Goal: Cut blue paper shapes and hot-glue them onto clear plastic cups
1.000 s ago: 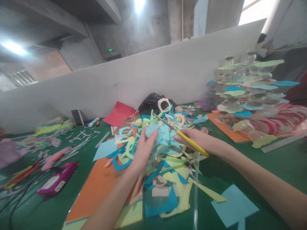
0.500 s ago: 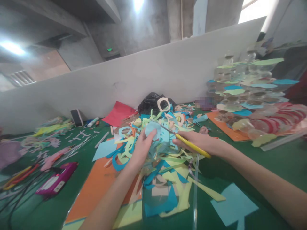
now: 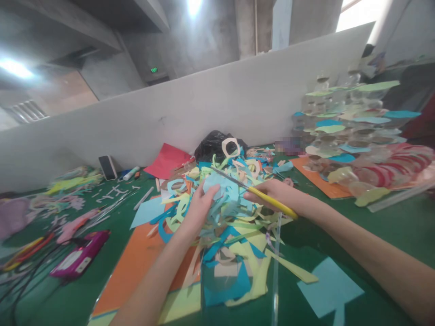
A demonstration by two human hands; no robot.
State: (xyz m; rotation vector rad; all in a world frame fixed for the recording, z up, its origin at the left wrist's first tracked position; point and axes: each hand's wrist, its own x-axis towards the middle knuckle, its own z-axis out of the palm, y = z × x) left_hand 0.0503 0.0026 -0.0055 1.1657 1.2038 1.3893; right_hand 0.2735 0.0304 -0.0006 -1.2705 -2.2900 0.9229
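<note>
My left hand (image 3: 199, 206) pinches a piece of light blue paper (image 3: 214, 183) above a heap of coloured paper scraps (image 3: 224, 226) on the green table (image 3: 374, 226). In my right hand (image 3: 277, 194) sit yellow-handled scissors (image 3: 263, 198), the fingers closed round the handle. The metal blades reach up and left to the blue paper. Both forearms come in from the bottom edge.
An orange sheet (image 3: 136, 267) lies under the heap. A cut blue shape (image 3: 328, 287) lies at the front right. A magenta device (image 3: 79, 253) with cables sits at the left. Stacked clear cups with paper discs (image 3: 346, 127) stand at the right. A white partition (image 3: 204, 113) runs behind, with a black bag (image 3: 212, 145).
The scissors' blades have shifted a little along the blue paper, and my left hand has turned the piece slightly. Both arms stay in about the same place.
</note>
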